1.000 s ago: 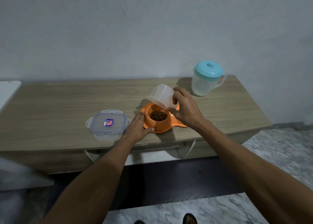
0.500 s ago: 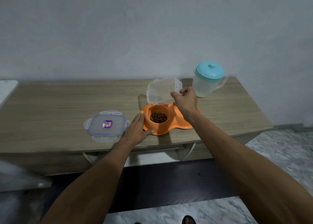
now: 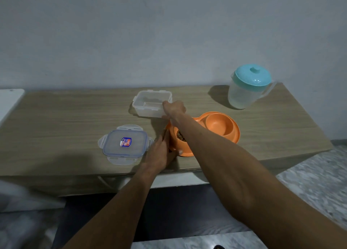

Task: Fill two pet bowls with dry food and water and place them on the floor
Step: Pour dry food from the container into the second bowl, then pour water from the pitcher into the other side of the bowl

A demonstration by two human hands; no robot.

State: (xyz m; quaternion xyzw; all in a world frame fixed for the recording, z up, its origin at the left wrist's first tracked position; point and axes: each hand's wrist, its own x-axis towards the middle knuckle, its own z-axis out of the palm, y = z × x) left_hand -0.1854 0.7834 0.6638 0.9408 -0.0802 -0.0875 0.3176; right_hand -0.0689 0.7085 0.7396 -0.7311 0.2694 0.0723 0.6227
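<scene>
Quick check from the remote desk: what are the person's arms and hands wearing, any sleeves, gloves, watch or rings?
Both forearms are bare with no sleeves in view. The left hand and right hand show no gloves, and no watch or wristband. Rings are too small to tell.

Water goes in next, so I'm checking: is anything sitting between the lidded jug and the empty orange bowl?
Nothing visible does. The translucent plastic jug with the teal lid stands behind the empty bowl of the orange double pet dish, with only bare wooden tabletop between them.
</scene>
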